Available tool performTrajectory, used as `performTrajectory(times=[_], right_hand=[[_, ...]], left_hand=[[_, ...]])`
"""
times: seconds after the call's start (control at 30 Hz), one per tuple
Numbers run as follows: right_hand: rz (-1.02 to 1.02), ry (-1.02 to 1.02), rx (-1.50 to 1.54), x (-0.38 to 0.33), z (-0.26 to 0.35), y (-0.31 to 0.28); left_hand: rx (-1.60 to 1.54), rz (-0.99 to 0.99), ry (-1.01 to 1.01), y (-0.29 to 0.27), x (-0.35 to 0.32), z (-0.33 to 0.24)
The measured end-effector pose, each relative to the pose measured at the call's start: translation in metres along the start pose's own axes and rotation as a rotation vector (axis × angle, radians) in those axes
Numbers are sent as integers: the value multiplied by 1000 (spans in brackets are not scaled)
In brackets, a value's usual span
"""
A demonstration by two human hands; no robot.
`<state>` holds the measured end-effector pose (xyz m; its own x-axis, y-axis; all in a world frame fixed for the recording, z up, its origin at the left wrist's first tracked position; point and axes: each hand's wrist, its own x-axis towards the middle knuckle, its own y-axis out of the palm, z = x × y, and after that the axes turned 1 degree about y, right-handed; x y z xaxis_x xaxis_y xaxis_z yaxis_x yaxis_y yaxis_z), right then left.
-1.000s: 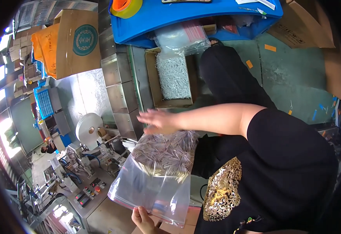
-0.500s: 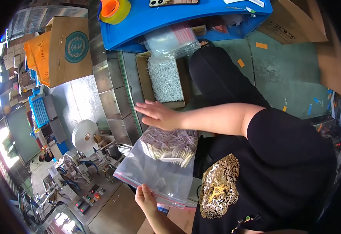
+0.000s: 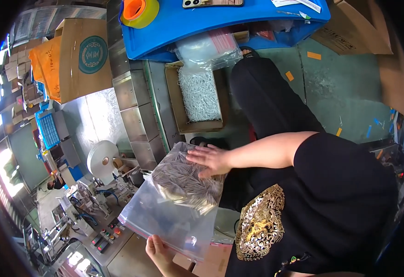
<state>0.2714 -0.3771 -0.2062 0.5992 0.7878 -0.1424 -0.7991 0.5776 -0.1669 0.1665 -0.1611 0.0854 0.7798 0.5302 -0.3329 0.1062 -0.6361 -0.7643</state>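
A clear zip bag (image 3: 174,217) with a reddish strip along its mouth lies across my lap. Its far part is packed with many thin, pale sticks (image 3: 183,184) whose exact kind I cannot make out. My left hand (image 3: 158,249) pinches the bag's mouth edge between thumb and fingers. Flat on top of the filled part rests my right hand (image 3: 209,159), fingers stretched out and pressing on the plastic. The empty part of the bag spreads between the two hands.
An open cardboard box (image 3: 176,104) full of small white strips stands beyond the bag. Behind it is a blue table (image 3: 239,21) bearing a phone (image 3: 211,3) and tape rolls (image 3: 139,11). A machine (image 3: 89,207) with a white reel (image 3: 102,159) stands at left.
My right hand has come down from above the bag onto its filled part. The bag and my left hand have shifted left and nearer, and the bag lies more spread out.
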Motion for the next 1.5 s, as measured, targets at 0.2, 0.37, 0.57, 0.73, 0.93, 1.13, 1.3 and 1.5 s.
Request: performTrajectory(times=[0.2, 0.37, 0.57, 0.73, 0.93, 1.13, 1.3, 1.5], right_hand=[[-409, 355, 468, 30, -58, -10], [49, 610, 971, 10, -47, 2], [-141, 678, 665, 8, -61, 12], [-154, 685, 897, 6, -81, 6], [307, 587, 1205, 12, -65, -19], [170, 155, 1783, 23, -25, -49], [194, 249, 1705, 33, -52, -17], [204, 593, 890, 19, -59, -2]], left_hand=[[-32, -62, -43, 13, -1, -20], [-34, -64, -29, 18, 11, -27], [332, 67, 226, 36, 49, -83], [958, 169, 864, 42, 39, -158], [1315, 85, 1113, -18, -7, -165], [991, -19, 900, -15, -35, -127], [1150, -7, 1161, -15, -28, -62], [1143, 138, 989, -2, -44, -6]])
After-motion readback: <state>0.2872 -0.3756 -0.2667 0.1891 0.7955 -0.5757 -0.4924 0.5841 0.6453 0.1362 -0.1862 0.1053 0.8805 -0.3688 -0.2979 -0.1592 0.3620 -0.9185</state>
